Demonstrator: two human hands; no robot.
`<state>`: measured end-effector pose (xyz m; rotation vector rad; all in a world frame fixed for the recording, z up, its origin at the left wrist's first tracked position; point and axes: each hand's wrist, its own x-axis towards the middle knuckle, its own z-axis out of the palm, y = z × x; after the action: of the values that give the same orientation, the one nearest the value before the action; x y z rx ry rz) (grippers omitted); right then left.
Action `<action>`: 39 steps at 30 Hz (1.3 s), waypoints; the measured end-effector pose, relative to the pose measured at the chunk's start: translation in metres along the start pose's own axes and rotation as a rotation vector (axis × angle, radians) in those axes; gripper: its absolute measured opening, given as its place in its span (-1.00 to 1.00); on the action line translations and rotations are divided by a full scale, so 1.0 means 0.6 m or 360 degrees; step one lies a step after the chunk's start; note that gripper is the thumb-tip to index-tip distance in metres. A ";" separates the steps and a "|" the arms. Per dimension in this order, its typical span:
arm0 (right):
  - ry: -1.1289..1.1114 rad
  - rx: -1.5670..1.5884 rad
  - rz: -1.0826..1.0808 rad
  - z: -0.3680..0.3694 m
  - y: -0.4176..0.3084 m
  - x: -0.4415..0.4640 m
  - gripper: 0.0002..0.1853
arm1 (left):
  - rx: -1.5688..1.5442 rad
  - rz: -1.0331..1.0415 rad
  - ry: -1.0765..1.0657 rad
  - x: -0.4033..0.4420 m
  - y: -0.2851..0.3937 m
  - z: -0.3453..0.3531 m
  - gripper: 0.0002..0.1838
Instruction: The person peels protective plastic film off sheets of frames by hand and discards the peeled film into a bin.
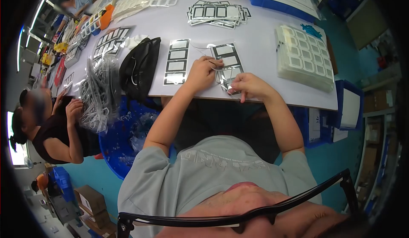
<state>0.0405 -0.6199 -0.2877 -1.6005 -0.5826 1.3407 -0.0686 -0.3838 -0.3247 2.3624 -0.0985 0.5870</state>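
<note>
In the head view, a clear plastic sheet with black-bordered pale windows (228, 61) lies under both my hands near the table's front edge. My left hand (201, 73) is closed at the sheet's left side, fingertips pinched on its film. My right hand (252, 86) grips the sheet's lower end between thumb and fingers, and the film there bends and shines. A thin curl of clear film shows above my left fingers. Just left of my left hand, a similar strip of black-framed windows (177, 61) lies flat on the table.
A loose pile of framed sheets (215, 14) sits farther back. To the right is a stack of pale multi-window sheets (304, 57). A black pouch (140, 65) and a heap of plastic-wrapped pieces (100, 93) lie left, above a blue bin (113, 146). A co-worker (55, 131) sits at left.
</note>
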 end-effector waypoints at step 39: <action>0.0992 -0.0920 -0.0819 0.082 0.034 -0.022 -0.70 | 0.0010 0.0087 -0.0061 0.000 -0.008 -0.002 -0.68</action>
<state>-0.0135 -0.6229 -0.2971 -2.0105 -0.9490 0.2587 -0.0679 -0.3795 -0.3266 2.3840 -0.1795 0.5693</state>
